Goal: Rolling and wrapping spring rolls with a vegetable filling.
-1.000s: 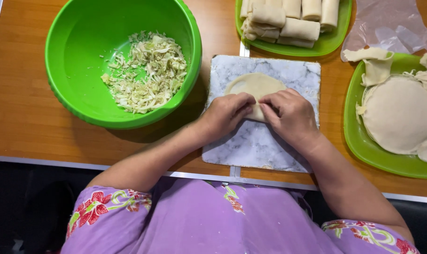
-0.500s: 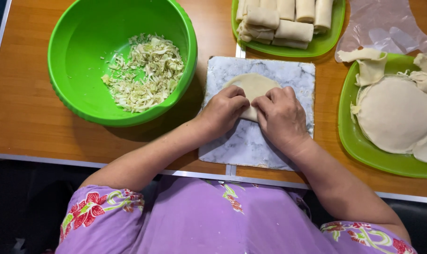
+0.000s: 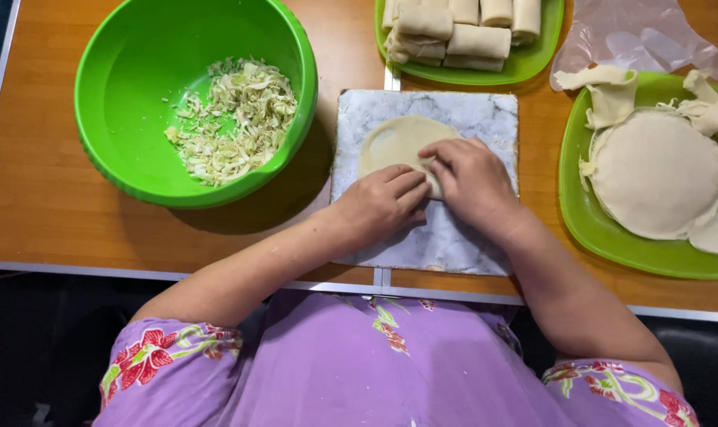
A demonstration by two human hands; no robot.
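Observation:
A pale round wrapper (image 3: 394, 142) lies on a white marbled board (image 3: 461, 237) in the middle of the table. My left hand (image 3: 381, 204) and my right hand (image 3: 471, 179) press side by side on its near edge, fingers curled over the folded part. What lies under the fold is hidden by my fingers. A green bowl (image 3: 122, 95) with shredded cabbage (image 3: 232, 119) stands to the left of the board.
A green plate (image 3: 533, 63) with several finished rolls (image 3: 454, 32) sits behind the board. To the right, another green plate (image 3: 580, 221) holds a stack of round wrappers (image 3: 655, 174) and torn scraps. Clear plastic (image 3: 635, 35) lies at the back right. The table's near edge (image 3: 177, 273) runs below my arms.
Both hands have stayed on the wrapper's near edge, working the fold. The view has shifted slightly; the bowl and plates have not moved on the table.

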